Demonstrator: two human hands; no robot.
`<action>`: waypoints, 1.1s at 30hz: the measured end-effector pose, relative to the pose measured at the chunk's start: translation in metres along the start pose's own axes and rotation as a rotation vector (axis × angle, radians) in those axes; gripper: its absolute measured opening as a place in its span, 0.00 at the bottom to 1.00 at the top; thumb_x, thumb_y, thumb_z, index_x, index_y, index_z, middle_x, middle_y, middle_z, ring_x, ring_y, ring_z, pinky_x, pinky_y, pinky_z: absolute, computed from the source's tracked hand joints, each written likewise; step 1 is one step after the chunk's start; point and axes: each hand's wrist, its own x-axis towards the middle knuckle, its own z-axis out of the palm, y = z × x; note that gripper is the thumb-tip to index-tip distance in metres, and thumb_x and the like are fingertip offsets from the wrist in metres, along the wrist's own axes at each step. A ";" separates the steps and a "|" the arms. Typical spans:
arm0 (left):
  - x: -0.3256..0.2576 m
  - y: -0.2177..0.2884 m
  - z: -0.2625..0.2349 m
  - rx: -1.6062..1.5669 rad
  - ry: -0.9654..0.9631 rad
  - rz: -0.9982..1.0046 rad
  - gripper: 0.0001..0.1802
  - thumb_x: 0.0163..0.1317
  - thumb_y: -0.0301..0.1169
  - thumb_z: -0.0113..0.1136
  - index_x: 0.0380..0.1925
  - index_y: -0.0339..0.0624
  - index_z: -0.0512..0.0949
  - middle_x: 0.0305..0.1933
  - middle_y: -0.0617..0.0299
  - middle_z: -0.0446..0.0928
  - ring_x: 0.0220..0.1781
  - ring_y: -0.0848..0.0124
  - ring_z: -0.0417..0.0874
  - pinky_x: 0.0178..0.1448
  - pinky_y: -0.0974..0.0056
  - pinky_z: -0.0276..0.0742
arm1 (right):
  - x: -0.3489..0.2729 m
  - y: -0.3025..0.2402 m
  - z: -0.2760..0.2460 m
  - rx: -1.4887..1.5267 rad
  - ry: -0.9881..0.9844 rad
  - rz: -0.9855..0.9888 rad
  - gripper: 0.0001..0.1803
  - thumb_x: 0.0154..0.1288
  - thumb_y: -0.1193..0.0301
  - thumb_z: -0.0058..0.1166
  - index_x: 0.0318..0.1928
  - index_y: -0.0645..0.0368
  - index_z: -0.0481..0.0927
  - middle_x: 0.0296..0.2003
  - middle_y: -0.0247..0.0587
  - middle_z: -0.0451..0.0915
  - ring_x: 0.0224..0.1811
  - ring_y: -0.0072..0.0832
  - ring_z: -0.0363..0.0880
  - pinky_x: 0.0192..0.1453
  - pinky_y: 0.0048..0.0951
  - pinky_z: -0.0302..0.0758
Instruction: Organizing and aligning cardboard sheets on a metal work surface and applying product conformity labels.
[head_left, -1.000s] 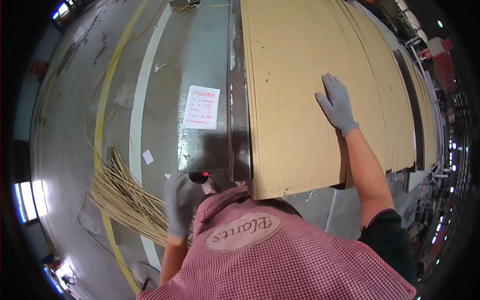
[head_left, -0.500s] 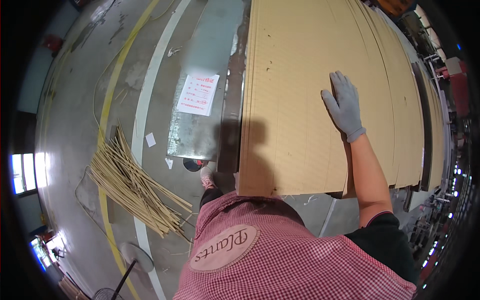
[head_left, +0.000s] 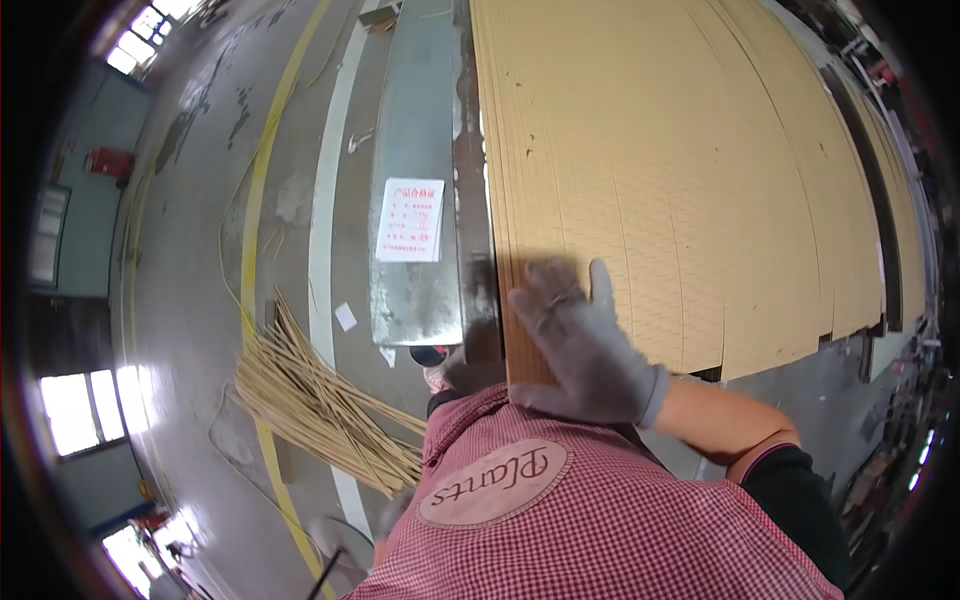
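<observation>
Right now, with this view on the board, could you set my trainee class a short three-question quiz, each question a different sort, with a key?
1. Multiple choice. Where is the grey-gloved right hand?
A) At the far edge of the tan corrugated cardboard sheets
B) At their near left corner
C) At their right edge

2. True or false: the white rectangular paper with red print lies on the cardboard sheets.

3. Fill in: the loose bundle of thin tan strips lies across a white painted floor stripe and a ____ one.

Key: 1 B; 2 false, it lies on the flat grey metal surface; 3 yellow.
</observation>
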 end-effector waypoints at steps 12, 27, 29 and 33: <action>0.129 0.318 -0.236 0.236 0.075 1.417 0.19 0.52 0.26 0.57 0.47 0.33 0.73 0.50 0.47 0.74 0.57 0.50 0.72 0.61 0.56 0.67 | 0.099 0.008 0.043 -0.546 0.258 0.640 0.29 0.57 0.64 0.49 0.57 0.64 0.64 0.59 0.55 0.61 0.62 0.48 0.59 0.54 0.72 0.54; 0.207 0.522 -0.197 0.364 0.262 1.667 0.38 0.58 0.42 0.54 0.60 0.23 0.56 0.62 0.35 0.59 0.66 0.39 0.54 0.70 0.44 0.43 | 0.135 0.007 0.053 -0.456 0.356 0.835 0.28 0.56 0.65 0.49 0.57 0.62 0.66 0.60 0.50 0.64 0.65 0.48 0.58 0.61 0.70 0.48; 0.225 0.539 -0.208 0.369 0.263 1.639 0.39 0.59 0.43 0.53 0.61 0.24 0.55 0.63 0.35 0.58 0.67 0.39 0.53 0.71 0.44 0.42 | 0.140 0.004 0.045 -0.435 0.351 0.838 0.27 0.55 0.66 0.49 0.55 0.62 0.68 0.59 0.51 0.65 0.64 0.48 0.60 0.62 0.67 0.48; 0.284 0.584 -0.224 0.287 0.268 1.660 0.41 0.60 0.46 0.54 0.63 0.26 0.54 0.66 0.36 0.55 0.70 0.39 0.48 0.72 0.43 0.39 | 0.146 0.004 0.034 -0.383 0.317 0.899 0.28 0.54 0.65 0.49 0.56 0.63 0.68 0.59 0.53 0.65 0.63 0.49 0.60 0.65 0.64 0.47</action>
